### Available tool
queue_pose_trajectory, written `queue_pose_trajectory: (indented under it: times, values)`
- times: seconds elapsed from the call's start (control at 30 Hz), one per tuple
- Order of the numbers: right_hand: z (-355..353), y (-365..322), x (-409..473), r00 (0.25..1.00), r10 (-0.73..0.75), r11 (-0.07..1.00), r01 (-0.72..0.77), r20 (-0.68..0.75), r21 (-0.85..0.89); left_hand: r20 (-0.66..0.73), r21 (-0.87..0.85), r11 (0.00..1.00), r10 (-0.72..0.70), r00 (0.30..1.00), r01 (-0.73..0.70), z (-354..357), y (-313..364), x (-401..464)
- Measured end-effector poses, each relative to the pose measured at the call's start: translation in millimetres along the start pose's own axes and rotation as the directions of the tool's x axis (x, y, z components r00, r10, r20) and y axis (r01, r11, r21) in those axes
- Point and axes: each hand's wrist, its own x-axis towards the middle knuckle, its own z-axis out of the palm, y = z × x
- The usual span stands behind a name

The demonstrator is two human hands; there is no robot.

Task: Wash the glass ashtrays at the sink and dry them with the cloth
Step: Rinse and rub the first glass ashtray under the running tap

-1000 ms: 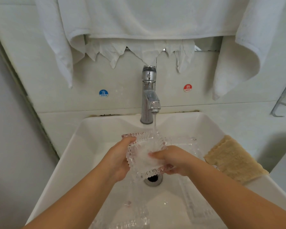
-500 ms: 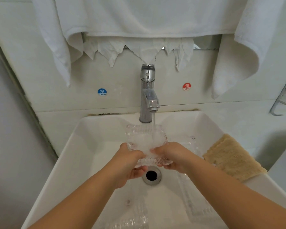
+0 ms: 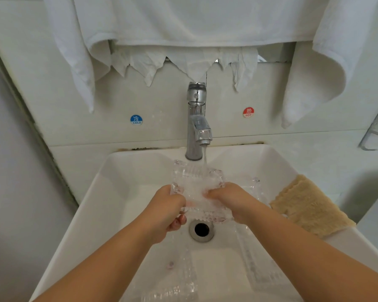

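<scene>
Step in hand: rinse/wash stage; glass ashtray (image 3: 198, 188) held under the running stream from the tap (image 3: 197, 123), above the middle of the sink (image 3: 109, 192), just behind the drain (image 3: 201, 229); water lands on its far half and froths across the face.

Left hand (image 3: 166, 212): fingers curled round the ashtray's left edge, thumb side on top, fingertips showing underneath near the drain; a firm wrap, not spread.

Right hand (image 3: 229, 197): grips the right edge, fingertips pressed together on the upper face in the froth; looks like rubbing, but I can't tell motion from one frame; thumb hidden below.

More glass lying in the basin: one ashtray at the near edge (image 3: 175, 286), one along the right wall (image 3: 258, 264), part of another showing behind the right hand at the back right (image 3: 254, 182); exact count uncertain, clear glass on white.

Drying not started, by my read: tan cloth (image 3: 308, 208) lies flat on the sink's right rim, untouched.

Next move calls for: turn the piece so the stream reaches the underside and ribbed edges; keep both grips tight, wet cut glass will be slippery and heavy; then either park it clear of the others in the basin without knocking glass on glass, or carry it to the right rim for the cloth.
</scene>
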Motion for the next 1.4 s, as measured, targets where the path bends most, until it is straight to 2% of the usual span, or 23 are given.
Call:
queue_pose_trajectory:
  times: [0.07,0.13,0.27,0.4,0.47,0.53,0.67,0.77,0.87,0.97,1.1,1.2,1.27,1.33,1.4]
  values:
    - [-1,0,2,0.994,0.076,0.988,-0.086,-0.085,-0.131,0.015,0.022,1.0,0.009,1.0,-0.009,1,-1,-1]
    - [-3,-2,1,0.986,0.103,0.981,-0.123,-0.134,-0.149,0.032,0.041,0.999,0.02,0.999,-0.021,3,0,-2]
    - [-4,-4,-1,0.991,0.089,0.982,-0.104,-0.097,-0.16,0.042,0.041,0.999,0.021,0.999,-0.023,2,2,-4]
    - [-4,-4,-2,0.997,0.075,0.997,-0.075,0.015,0.023,0.012,0.037,0.997,0.061,0.998,-0.062,-4,6,-7]
    - [-2,-3,-2,0.997,0.082,0.997,-0.082,0.009,-0.007,0.012,0.064,0.993,0.097,0.995,-0.097,-4,6,-8]
    - [0,0,1,0.994,0.087,0.993,-0.092,-0.069,-0.073,0.025,0.1,0.987,0.128,0.991,-0.13,-3,4,-8]
    - [-1,5,9,0.983,0.085,0.991,-0.1,-0.164,-0.086,0.017,0.15,0.975,0.166,0.986,-0.166,0,4,-7]
    - [-2,4,10,0.996,0.035,0.999,-0.037,-0.084,-0.032,-0.021,0.208,0.952,0.235,0.972,-0.225,-3,5,-7]
    - [-4,4,9,1.0,0.015,1.0,-0.015,-0.006,-0.006,-0.03,0.334,0.881,0.365,0.931,-0.335,-9,4,-7]
    - [-5,3,8,1.0,0.016,0.999,-0.016,-0.005,-0.03,0.004,0.481,0.78,0.455,0.891,-0.4,-13,2,-10]
    - [-7,1,6,1.0,0.019,1.0,-0.019,-0.021,0.005,0.033,0.668,0.614,0.54,0.841,-0.42,-13,1,-14]
    - [-7,0,4,0.999,-0.016,0.999,0.015,-0.037,-0.031,0.013,0.733,0.551,0.574,0.819,-0.398,-11,2,-16]
    - [-6,1,3,0.996,-0.056,0.996,0.052,-0.062,-0.069,-0.006,0.725,0.57,0.566,0.825,-0.386,-11,1,-16]
    - [-4,2,2,0.99,-0.115,0.987,0.104,-0.084,-0.124,-0.057,0.619,0.701,0.491,0.869,-0.355,-12,2,-12]
    - [-3,3,2,0.978,-0.199,0.964,0.185,-0.059,-0.191,-0.113,0.433,0.858,0.355,0.928,-0.275,-12,4,-7]
